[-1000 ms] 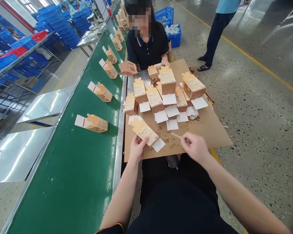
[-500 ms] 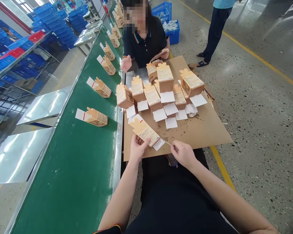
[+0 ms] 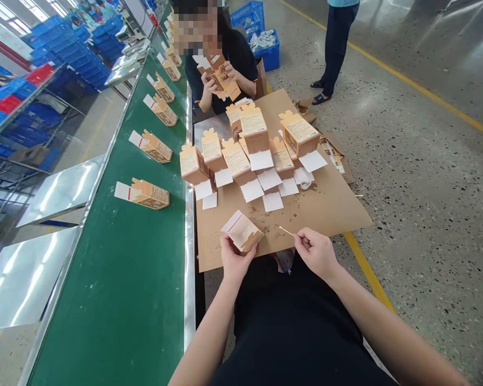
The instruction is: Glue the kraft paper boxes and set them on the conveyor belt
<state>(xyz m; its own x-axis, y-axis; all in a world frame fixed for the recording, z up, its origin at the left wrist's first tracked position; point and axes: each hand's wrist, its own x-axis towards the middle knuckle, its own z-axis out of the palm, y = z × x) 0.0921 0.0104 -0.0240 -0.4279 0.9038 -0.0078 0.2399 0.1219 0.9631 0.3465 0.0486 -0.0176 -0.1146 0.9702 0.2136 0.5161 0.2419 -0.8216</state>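
Bright light; glare streaks the metal tables [image 3: 32, 279].

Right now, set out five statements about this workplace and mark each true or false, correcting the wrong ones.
1. The left hand holds a carton, the right hand a thin stick. True.
2. The stick touches that carton. False: there is a gap between them.
3. Cartons in a row sit on the green belt. True.
4. The cardboard sheet is blue. False: it is brown.
5. The co-worker's hands are empty. False: they hold an open carton.
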